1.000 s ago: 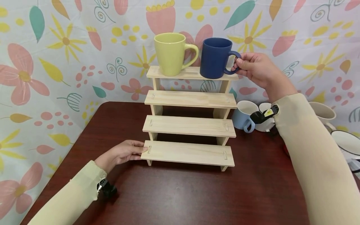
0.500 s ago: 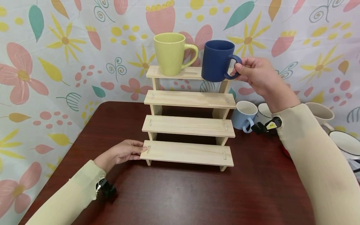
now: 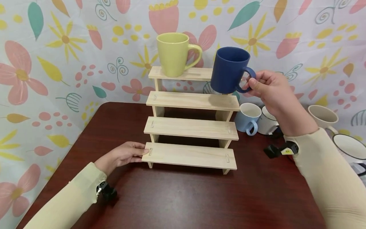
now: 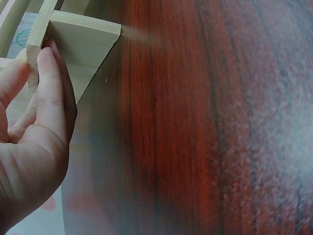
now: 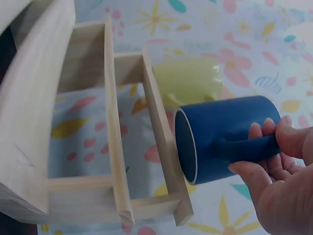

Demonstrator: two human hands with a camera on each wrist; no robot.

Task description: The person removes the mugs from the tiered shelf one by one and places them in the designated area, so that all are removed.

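Observation:
A dark blue mug (image 3: 229,70) hangs in the air, slightly tilted, in front of the right end of the top step. My right hand (image 3: 275,95) pinches its handle between thumb and fingers. In the right wrist view the blue mug (image 5: 227,139) shows its pale-rimmed base. At the left end of the lowest step, my left hand (image 3: 121,157) grips the edge of the wooden stepped rack (image 3: 190,156). The left wrist view shows my left hand (image 4: 36,122) with thumb above and fingers under that board (image 4: 33,63). A yellow-green mug (image 3: 172,55) stands upright on the top step's left side.
To the right of the rack stand a light blue mug (image 3: 248,117), a white mug (image 3: 266,122), a beige mug (image 3: 321,116) and a white dark-rimmed mug (image 3: 349,148), partly behind the right arm. A patterned cloth (image 3: 85,63) hangs behind the dark brown table (image 3: 177,197).
My right hand has brought the blue mug off the top step, moving it right, lower and toward me. The left hand keeps its grip on the rack; the yellow-green mug stays put.

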